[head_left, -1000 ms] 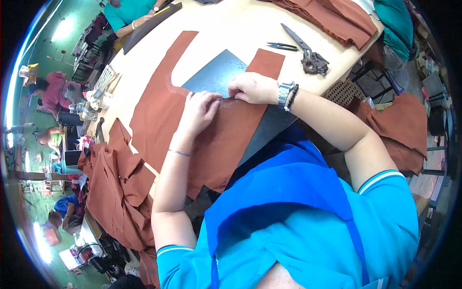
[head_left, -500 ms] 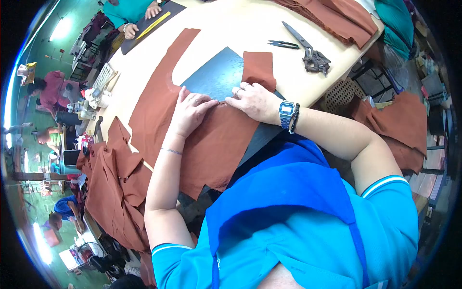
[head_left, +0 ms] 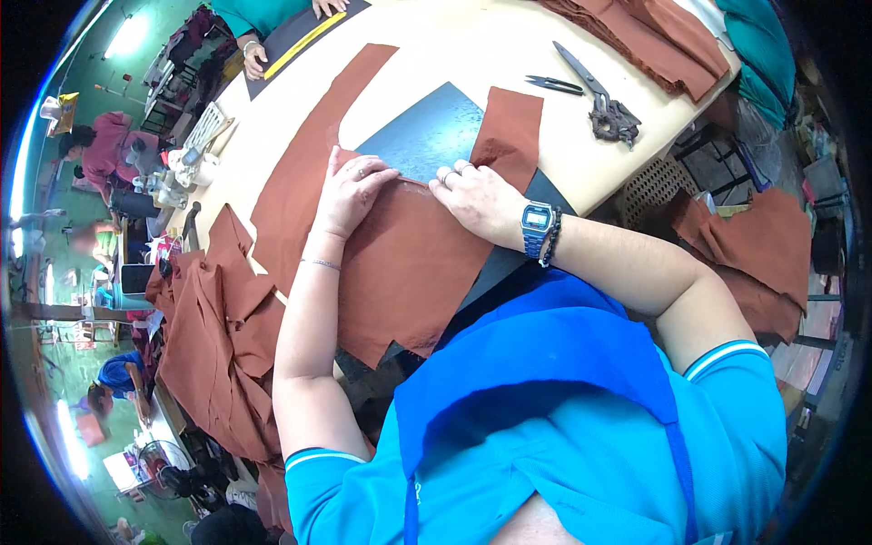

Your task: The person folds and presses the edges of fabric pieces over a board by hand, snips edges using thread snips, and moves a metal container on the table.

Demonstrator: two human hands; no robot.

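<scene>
A rust-brown cut cloth [head_left: 409,268] with a curved neckline edge lies over a dark shiny board [head_left: 422,132] on the pale table. My left hand [head_left: 352,189] has its fingers bent at the cloth's upper edge, pinching it. Close by on the right, my right hand [head_left: 480,202] holds the same edge between thumb and fingers, a short stretch of edge showing between the two hands. The cloth's right strap part [head_left: 510,127] is rumpled beside my right fingers. A watch and a dark bracelet are on my right wrist.
Large scissors [head_left: 599,100] with a wrapped handle and small black snips [head_left: 554,85] lie at the right. Brown cloth is heaped at the left [head_left: 213,350] and top right [head_left: 658,41]. Across the table [head_left: 436,41], a person's hands touch a yellow ruler [head_left: 307,44] on a dark board.
The view has shifted slightly. My hands have moved along the cloth edge, with my right wrist turned so its watch face shows. The strap part has folded and shifted. The other person's hands have moved along the ruler.
</scene>
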